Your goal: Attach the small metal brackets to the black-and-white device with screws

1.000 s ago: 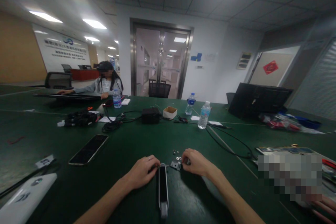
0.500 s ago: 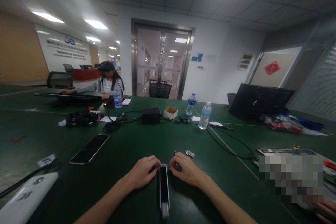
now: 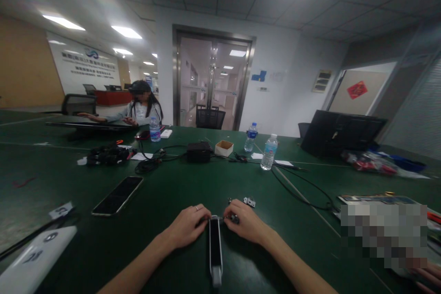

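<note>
A long narrow black-and-silver part (image 3: 215, 250) lies lengthwise on the green table (image 3: 165, 202) in front of me. My left hand (image 3: 188, 225) grips its far end from the left, fingers curled. At that same end, my right hand (image 3: 245, 223) pinches a small metal piece (image 3: 234, 217) against the part. A small silver bracket (image 3: 249, 201) and tiny loose hardware (image 3: 229, 200) lie just beyond my right hand.
A black phone (image 3: 117, 195) lies to the left, a white box (image 3: 32, 259) at the near left. Cables (image 3: 303, 190), a black adapter (image 3: 198, 151), a small cardboard box (image 3: 223, 148), two water bottles (image 3: 268, 151) and a laptop (image 3: 341, 135) sit farther back. A person sits at the far left; another hand shows at the bottom right.
My right hand came left from the bracket to the part's far end and stays there. The bracket now lies farther off on the table. The seated person's hands moved.
</note>
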Motion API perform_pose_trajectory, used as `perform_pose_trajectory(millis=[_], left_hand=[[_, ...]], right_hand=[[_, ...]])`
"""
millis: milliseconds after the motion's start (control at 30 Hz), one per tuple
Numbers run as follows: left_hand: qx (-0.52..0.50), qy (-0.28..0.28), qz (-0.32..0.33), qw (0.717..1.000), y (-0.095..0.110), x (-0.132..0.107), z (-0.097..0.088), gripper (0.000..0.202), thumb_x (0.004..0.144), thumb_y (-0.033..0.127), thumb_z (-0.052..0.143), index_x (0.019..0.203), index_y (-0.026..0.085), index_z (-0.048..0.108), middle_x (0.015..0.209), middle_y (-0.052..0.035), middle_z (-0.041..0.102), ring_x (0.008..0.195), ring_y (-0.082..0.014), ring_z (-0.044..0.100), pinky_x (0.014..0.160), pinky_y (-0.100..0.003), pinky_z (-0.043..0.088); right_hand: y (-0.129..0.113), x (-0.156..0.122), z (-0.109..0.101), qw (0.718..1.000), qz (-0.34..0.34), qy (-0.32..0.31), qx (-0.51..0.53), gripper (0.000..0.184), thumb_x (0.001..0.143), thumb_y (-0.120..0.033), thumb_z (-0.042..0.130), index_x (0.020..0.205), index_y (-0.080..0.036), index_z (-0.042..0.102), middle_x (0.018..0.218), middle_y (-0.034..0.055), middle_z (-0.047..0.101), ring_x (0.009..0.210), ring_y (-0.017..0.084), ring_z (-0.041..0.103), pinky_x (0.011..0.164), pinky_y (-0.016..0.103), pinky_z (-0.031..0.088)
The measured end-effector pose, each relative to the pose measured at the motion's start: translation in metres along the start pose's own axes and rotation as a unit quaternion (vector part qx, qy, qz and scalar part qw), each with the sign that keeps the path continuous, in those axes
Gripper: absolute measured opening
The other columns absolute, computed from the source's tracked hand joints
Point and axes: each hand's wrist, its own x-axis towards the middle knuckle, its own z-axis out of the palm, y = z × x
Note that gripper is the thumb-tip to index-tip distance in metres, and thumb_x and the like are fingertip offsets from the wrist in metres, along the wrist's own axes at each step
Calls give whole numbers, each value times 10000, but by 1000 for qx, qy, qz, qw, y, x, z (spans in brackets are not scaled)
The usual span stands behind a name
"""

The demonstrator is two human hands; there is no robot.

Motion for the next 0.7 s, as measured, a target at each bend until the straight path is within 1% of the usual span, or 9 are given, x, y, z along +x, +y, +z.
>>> perform_pose_trajectory(millis=[167, 300, 367, 433, 500, 533, 633, 700], left_hand=[[-12, 4, 20, 1000, -3, 2, 2, 218, 927, 184, 425, 1054, 215, 598, 1042, -31, 607, 926, -180, 578, 807, -288, 463], [-31, 5, 32, 999, -13, 6, 6, 239, 930, 226, 406, 1066, 220, 603, 1026, -37, 610, 896, -187, 586, 789, -300, 476], [-36, 0, 32, 999, -17, 7, 7, 251, 933, 252, 402, 1083, 225, 602, 1038, -39, 608, 902, -190, 587, 790, -305, 482], [-35, -8, 28, 999, -20, 7, 8, 261, 935, 270, 400, 1097, 231, 601, 1049, -37, 606, 903, -190, 586, 790, -305, 487], [-32, -13, 23, 999, -21, 7, 7, 269, 935, 275, 395, 1106, 235, 599, 1058, -34, 607, 903, -188, 584, 787, -301, 489], [-32, -12, 22, 999, -21, 7, 7, 271, 934, 275, 395, 1108, 236, 599, 1063, -33, 607, 905, -188, 583, 787, -299, 489], [-29, -5, 27, 999, -21, 7, 7, 268, 928, 276, 403, 1105, 239, 601, 1068, -31, 608, 903, -190, 585, 784, -298, 489], [-26, -2, 35, 999, -21, 6, 7, 263, 928, 276, 408, 1105, 243, 599, 1063, -28, 608, 902, -187, 584, 787, -294, 488]], right_hand=[[-2, 1, 6, 1000, -9, 5, -9, 77, 841, -178, 609, 912, -169, 638, 900, 37, 616, 850, 148, 568, 783, 253, 459], [-1, 5, 9, 999, -37, 7, -39, 91, 880, -218, 587, 946, -168, 624, 932, 41, 620, 876, 139, 564, 802, 236, 448], [-1, 6, 5, 997, -52, 4, -65, 122, 884, -254, 594, 966, -167, 622, 947, 46, 620, 898, 145, 560, 806, 239, 443], [-1, 6, -5, 994, -54, 1, -99, 155, 888, -287, 594, 981, -165, 622, 961, 52, 623, 917, 156, 555, 820, 256, 435], [1, 5, -19, 990, -25, 1, -141, 176, 912, -306, 559, 999, -167, 621, 977, 60, 625, 933, 169, 550, 836, 280, 425], [3, 5, -26, 986, 3, 1, -164, 182, 928, -306, 530, 1009, -170, 620, 985, 66, 624, 944, 175, 547, 844, 291, 419], [13, 1, -42, 966, 122, 5, -228, 211, 950, -296, 474, 1062, -175, 606, 1054, 94, 607, 1023, 205, 527, 871, 324, 409], [21, -2, -47, 949, 189, -18, -250, 240, 950, -307, 466, 1101, -173, 596, 1105, 114, 591, 1063, 227, 521, 877, 341, 413]])
